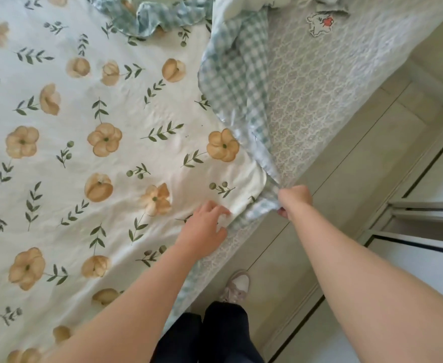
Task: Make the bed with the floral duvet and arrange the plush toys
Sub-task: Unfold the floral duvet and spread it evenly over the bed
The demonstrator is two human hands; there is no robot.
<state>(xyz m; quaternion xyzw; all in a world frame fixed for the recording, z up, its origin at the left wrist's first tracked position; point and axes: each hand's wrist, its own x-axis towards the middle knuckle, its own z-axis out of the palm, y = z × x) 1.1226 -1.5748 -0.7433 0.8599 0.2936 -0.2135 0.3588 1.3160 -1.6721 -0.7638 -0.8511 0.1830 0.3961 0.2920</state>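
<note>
Now both hands [295, 200] at duvet [105, 106] corner

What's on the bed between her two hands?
In the head view, only the floral duvet lies between the left hand and right hand: its white corner and turned-up checked underside, which the right hand pinches.

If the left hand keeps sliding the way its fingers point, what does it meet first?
Probably the floral duvet's folded-back corner with its gingham underside, just ahead of the left hand where the right hand grips it.
</note>
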